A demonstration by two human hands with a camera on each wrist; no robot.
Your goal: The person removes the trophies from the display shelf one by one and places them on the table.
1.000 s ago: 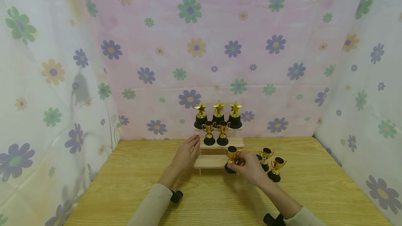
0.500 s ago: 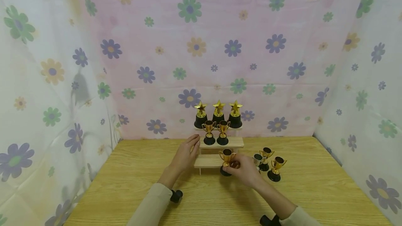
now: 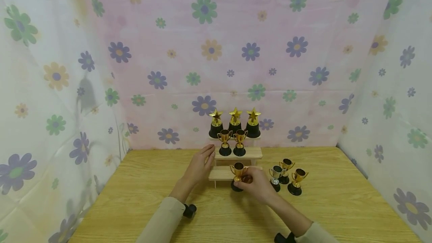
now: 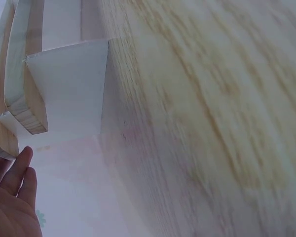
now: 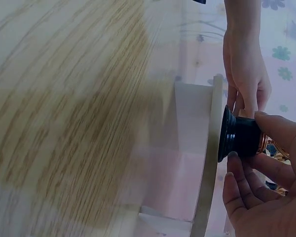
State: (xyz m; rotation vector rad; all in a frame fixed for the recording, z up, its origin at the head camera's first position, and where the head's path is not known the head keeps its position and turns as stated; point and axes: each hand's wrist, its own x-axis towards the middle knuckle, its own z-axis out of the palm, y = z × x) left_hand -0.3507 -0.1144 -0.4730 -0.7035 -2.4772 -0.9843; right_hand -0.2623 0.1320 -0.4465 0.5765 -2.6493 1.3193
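Note:
My right hand [image 3: 258, 183] pinches a gold trophy cup [image 3: 238, 170] with a black base, upright at the lowest step [image 3: 219, 173] of a wooden tiered stand. In the right wrist view, the thumb and fingers are around the cup's black base [image 5: 241, 136], which is against or just above the step's surface. My left hand [image 3: 199, 166] lies by the stand's left side, fingers extended. In the left wrist view its fingertips [image 4: 24, 153] are close to a plank end [image 4: 32, 111]; contact is hard to tell. Two gold trophy cups [image 3: 239, 141] occupy the middle step [image 3: 254, 153].
Three star trophies [image 3: 235, 121] line the top step. Right of the stand, on the wood-grain table [image 3: 216, 220], are a silver trophy cup [image 3: 276, 177] and two gold ones, one behind [image 3: 286, 166] and one farther right [image 3: 297, 181]. Flowered cloth [image 3: 209, 66] encloses the back and sides.
The right hand has carried the gold trophy cup leftward and slightly nearer along the lowest step. This uncovers the silver cup behind it. My left hand has stayed in place.

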